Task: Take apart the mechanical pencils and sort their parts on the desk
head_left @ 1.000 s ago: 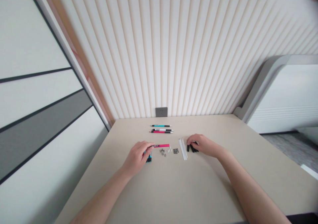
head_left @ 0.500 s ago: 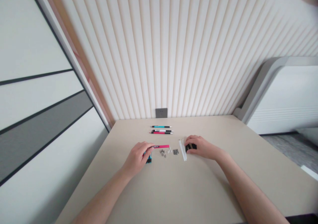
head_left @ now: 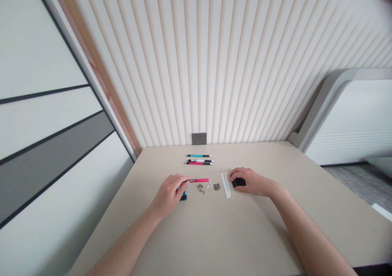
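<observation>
My left hand (head_left: 170,194) pinches a pink pen barrel (head_left: 200,180), which points right over the table. Beneath that hand, blue and black pen parts (head_left: 183,196) are partly hidden. My right hand (head_left: 249,181) curves around a group of small black pieces (head_left: 239,182) lying side by side; whether it grips one is hard to make out. Left of it lie several thin white refills (head_left: 225,184). Small grey pieces (head_left: 217,186), tiny clear pieces (head_left: 209,185) and little metallic pieces (head_left: 201,188) sit in piles between the hands.
Toward the back of the beige table (head_left: 190,235) lie a blue pen (head_left: 199,156), a white pen (head_left: 200,161) and a pink pen (head_left: 199,163). A dark socket (head_left: 199,139) is on the ribbed wall behind.
My right hand has shifted slightly to the right, and more of the black pieces shows beneath it. My left hand and the pink barrel have stayed in place.
</observation>
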Demonstrator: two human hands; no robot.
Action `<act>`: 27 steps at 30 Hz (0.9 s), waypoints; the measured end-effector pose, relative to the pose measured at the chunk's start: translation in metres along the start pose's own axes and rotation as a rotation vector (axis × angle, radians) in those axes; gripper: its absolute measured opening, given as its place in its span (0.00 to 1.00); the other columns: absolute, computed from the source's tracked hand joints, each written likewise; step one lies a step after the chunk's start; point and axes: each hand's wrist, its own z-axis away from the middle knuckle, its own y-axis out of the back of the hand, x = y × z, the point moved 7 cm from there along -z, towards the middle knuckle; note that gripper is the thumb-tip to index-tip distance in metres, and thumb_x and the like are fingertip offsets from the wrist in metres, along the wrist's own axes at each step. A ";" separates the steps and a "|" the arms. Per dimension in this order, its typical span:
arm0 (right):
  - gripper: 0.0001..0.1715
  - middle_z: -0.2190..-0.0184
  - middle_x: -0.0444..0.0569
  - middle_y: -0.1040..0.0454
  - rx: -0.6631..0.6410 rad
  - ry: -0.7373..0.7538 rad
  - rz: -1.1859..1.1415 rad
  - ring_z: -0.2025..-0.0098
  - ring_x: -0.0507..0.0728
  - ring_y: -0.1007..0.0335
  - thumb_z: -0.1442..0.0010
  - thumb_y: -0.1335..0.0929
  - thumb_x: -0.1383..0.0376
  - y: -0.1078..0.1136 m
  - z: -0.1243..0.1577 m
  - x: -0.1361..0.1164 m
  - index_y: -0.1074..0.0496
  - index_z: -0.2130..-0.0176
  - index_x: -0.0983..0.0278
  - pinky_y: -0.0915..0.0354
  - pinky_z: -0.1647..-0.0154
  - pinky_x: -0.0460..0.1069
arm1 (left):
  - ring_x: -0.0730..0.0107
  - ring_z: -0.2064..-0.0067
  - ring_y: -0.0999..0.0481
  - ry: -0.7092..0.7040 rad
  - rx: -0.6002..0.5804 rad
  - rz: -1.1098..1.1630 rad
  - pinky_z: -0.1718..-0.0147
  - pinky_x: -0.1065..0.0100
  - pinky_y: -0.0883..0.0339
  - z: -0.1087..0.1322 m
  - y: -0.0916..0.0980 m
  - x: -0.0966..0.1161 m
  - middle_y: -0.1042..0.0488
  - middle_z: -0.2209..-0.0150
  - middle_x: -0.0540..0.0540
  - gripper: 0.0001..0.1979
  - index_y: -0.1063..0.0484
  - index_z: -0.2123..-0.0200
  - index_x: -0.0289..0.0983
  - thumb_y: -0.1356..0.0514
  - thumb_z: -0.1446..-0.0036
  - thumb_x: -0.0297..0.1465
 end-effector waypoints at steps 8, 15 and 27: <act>0.14 0.51 0.49 0.29 -0.023 -0.007 -0.118 0.50 0.59 0.32 0.46 0.30 0.65 0.002 0.002 0.002 0.25 0.57 0.59 0.39 0.44 0.54 | 0.67 0.60 0.26 0.006 -0.009 0.006 0.59 0.67 0.34 0.002 -0.003 -0.005 0.25 0.64 0.47 0.08 0.30 0.56 0.39 0.47 0.34 0.31; 0.16 0.50 0.50 0.31 -0.041 -0.027 -0.138 0.49 0.60 0.33 0.48 0.29 0.65 0.001 0.003 0.006 0.25 0.57 0.60 0.40 0.43 0.54 | 0.67 0.61 0.26 0.003 -0.015 0.008 0.59 0.66 0.33 0.001 -0.002 -0.004 0.25 0.64 0.47 0.08 0.29 0.56 0.39 0.47 0.34 0.31; 0.18 0.50 0.54 0.27 0.268 0.117 -0.194 0.49 0.60 0.32 0.35 0.36 0.60 0.012 -0.006 -0.059 0.30 0.47 0.60 0.37 0.46 0.56 | 0.67 0.60 0.26 -0.056 -0.077 0.070 0.59 0.66 0.33 0.004 -0.011 -0.002 0.23 0.63 0.45 0.10 0.28 0.54 0.39 0.47 0.34 0.32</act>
